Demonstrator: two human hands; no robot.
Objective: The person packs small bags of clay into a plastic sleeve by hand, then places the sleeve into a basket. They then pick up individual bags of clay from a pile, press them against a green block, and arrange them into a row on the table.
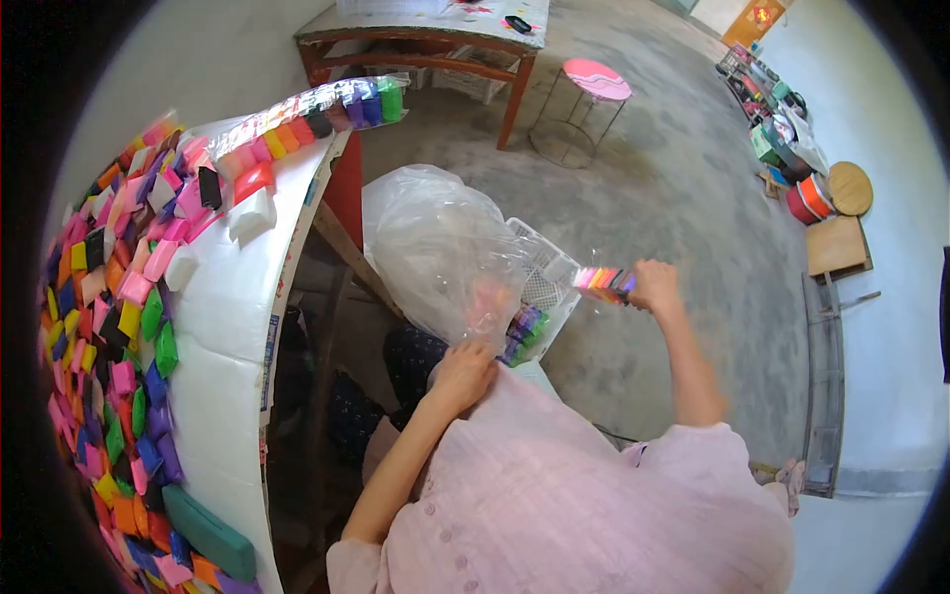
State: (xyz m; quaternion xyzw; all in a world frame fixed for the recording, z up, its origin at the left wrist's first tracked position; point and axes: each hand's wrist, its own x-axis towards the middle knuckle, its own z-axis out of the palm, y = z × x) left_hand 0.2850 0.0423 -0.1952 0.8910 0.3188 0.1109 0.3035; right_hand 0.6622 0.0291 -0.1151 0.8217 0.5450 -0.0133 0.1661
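My right hand (653, 285) is stretched out to the right, its fingers closed around one end of a clear packet of multi-coloured clay blocks (602, 282). In front of my body, my left hand (465, 376) is closed at the lower edge of a large clear plastic bag (426, 238); its fingertips are partly hidden. Something reddish shows blurred through the bag. Just beyond the left hand, packets with green and purple blocks (524, 332) lie in a white plastic basket (564, 267).
At left, a white-topped table (223, 346) carries a heap of small coloured packs (119, 346), a long filled packet (307, 119) and a green case (208, 532). A pink-topped stool (597, 79) and a wooden table (426, 35) stand ahead. Household goods (782, 129) line the right wall.
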